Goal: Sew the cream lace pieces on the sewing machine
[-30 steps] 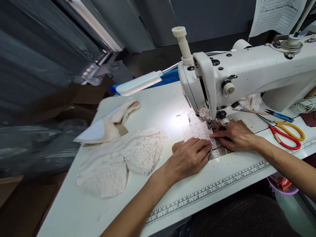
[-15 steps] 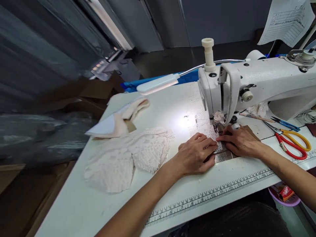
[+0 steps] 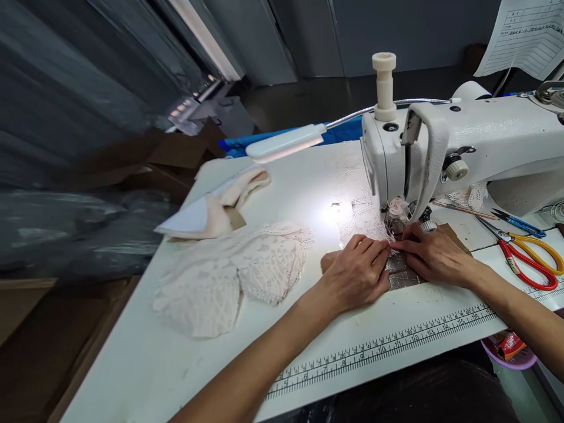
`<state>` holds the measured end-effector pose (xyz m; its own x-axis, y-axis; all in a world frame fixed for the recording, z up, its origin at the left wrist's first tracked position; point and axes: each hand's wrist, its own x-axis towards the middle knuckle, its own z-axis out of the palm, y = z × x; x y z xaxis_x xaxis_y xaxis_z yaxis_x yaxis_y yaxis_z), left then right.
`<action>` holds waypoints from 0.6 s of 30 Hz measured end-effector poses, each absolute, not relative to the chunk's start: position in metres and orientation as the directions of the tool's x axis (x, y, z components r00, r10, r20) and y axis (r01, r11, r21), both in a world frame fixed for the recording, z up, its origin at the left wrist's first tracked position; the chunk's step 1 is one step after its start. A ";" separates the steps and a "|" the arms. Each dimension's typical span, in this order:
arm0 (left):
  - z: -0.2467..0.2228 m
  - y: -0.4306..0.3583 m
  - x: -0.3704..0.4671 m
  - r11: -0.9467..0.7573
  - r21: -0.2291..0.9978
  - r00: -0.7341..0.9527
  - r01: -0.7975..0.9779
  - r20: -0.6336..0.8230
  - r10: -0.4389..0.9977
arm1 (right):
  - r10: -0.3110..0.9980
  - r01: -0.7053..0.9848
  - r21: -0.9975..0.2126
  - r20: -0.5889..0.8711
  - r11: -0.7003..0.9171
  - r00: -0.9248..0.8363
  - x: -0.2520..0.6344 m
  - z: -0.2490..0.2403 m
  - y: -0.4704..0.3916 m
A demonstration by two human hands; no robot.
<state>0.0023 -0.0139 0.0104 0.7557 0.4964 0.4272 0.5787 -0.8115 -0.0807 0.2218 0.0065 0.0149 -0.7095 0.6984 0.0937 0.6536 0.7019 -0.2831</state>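
White lace (image 3: 359,214) lies flat under the needle end of a white sewing machine (image 3: 388,153). My left hand (image 3: 359,271) is just in front of the needle, fingers curled together on the lace's near edge. My right hand (image 3: 434,254) rests on the other side, its forefinger reaching to the same edge so that the fingertips almost meet. Both hands seem to pinch the lace, though the fingers hide most of it. A ring-like white dial (image 3: 428,226) sits on a right finger. Beneath the hands shows a shiny metal plate (image 3: 403,276) with brown tape.
A cream lace piece (image 3: 211,288) and folded padded cloth (image 3: 207,214) lie to the left. Scissors (image 3: 529,258) with red and yellow handles and blue snips (image 3: 517,223) lie at right. A lamp (image 3: 286,143) lights the table. A printed ruler (image 3: 379,352) follows the front edge.
The whole view has shifted slightly, so the machine appears farther right. My left fingers have drawn closer to the right fingertips, and the lace between them is more covered.
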 end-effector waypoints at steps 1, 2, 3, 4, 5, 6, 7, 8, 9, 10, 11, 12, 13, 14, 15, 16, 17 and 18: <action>0.010 -0.014 0.002 -0.809 -0.080 0.752 0.582 0.433 0.498 | 0.700 0.655 -0.283 0.093 0.701 -0.708 0.222 0.015 0.006; 0.009 -0.013 0.001 -0.807 -0.079 0.747 0.585 0.440 0.498 | 0.707 0.665 -0.277 0.083 0.693 -0.702 0.222 0.016 0.006; 0.008 -0.013 0.001 -0.806 -0.077 0.743 0.587 0.446 0.499 | 0.718 0.681 -0.266 0.066 0.682 -0.693 0.221 0.017 0.006; 0.008 -0.012 0.000 -0.805 -0.074 0.741 0.589 0.446 0.502 | 0.729 0.697 -0.255 0.048 0.670 -0.683 0.220 0.018 0.006; 0.007 -0.011 -0.001 -0.803 -0.070 0.741 0.591 0.440 0.507 | 0.738 0.710 -0.246 0.032 0.659 -0.674 0.219 0.018 0.006; 0.007 -0.010 -0.002 -0.802 -0.065 0.743 0.594 0.427 0.516 | 0.744 0.719 -0.242 0.021 0.651 -0.668 0.218 0.019 0.006; 0.007 -0.009 -0.003 -0.800 -0.058 0.745 0.597 0.410 0.526 | 0.748 0.722 -0.244 0.018 0.647 -0.664 0.217 0.020 0.006; 0.007 -0.008 -0.003 -0.799 -0.051 0.747 0.599 0.394 0.535 | 0.748 0.721 -0.249 0.023 0.647 -0.663 0.217 0.020 0.006; 0.006 -0.007 -0.004 -0.798 -0.045 0.749 0.601 0.380 0.543 | 0.746 0.716 -0.256 0.033 0.650 -0.665 0.217 0.020 0.006; 0.006 -0.007 -0.005 -0.796 -0.038 0.749 0.604 0.370 0.550 | 0.742 0.709 -0.262 0.048 0.655 -0.668 0.218 0.020 0.006; 0.005 -0.006 -0.005 -0.794 -0.031 0.747 0.607 0.363 0.557 | 0.738 0.702 -0.263 0.063 0.662 -0.672 0.218 0.020 0.005; 0.005 -0.006 -0.005 -0.792 -0.023 0.744 0.611 0.359 0.563 | 0.732 0.695 -0.260 0.076 0.670 -0.677 0.219 0.020 0.005; 0.005 -0.006 -0.005 -0.788 -0.014 0.739 0.615 0.359 0.570 | 0.726 0.691 -0.252 0.086 0.678 -0.682 0.219 0.019 0.005; 0.004 -0.006 -0.005 -0.785 -0.005 0.734 0.619 0.359 0.577 | 0.721 0.687 -0.241 0.092 0.685 -0.687 0.219 0.019 0.004; 0.004 -0.006 -0.005 -0.782 0.002 0.729 0.623 0.361 0.582 | 0.717 0.686 -0.227 0.095 0.691 -0.691 0.218 0.018 0.004; 0.004 -0.005 -0.005 -0.778 0.006 0.723 0.628 0.364 0.587 | 0.714 0.688 -0.209 0.092 0.695 -0.694 0.218 0.018 0.004; 0.004 -0.005 -0.005 -0.774 0.006 0.718 0.634 0.368 0.591 | 0.713 0.691 -0.189 0.088 0.698 -0.696 0.217 0.018 0.003; 0.004 -0.005 -0.004 -0.768 0.004 0.713 0.640 0.370 0.596 | 0.712 0.694 -0.167 0.083 0.700 -0.697 0.216 0.017 0.003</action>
<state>-0.0041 -0.0052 0.0041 0.7130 0.5955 0.3702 0.6399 -0.7684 0.0036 0.2165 0.0026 0.0172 -0.6975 0.7118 0.0832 0.6943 0.6999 -0.1673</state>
